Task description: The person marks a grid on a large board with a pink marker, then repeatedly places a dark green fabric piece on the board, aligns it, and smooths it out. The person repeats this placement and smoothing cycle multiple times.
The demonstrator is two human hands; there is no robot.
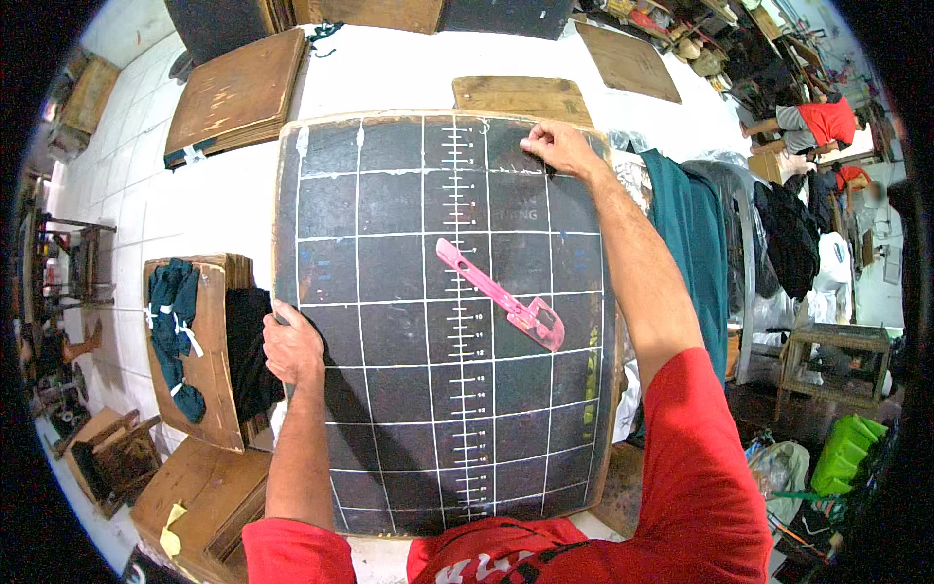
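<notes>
Black gridded board point(389, 268): pink tool point(484, 282) laid right of centre; left edge clamped in left grip point(295, 347); right grip point(564, 152) curled over far right corner, arm point(647, 263) outstretched, hold cannot be told.

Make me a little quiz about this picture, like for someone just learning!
1. True or false: the pink tool lies on the black gridded board.

2. Where is the right hand?
A) On the pink tool
B) By the board's top right corner
C) At the board's bottom edge

3. Fill in: the left hand is at the board's ____ edge.

Key: 1. True; 2. B; 3. left.
</notes>
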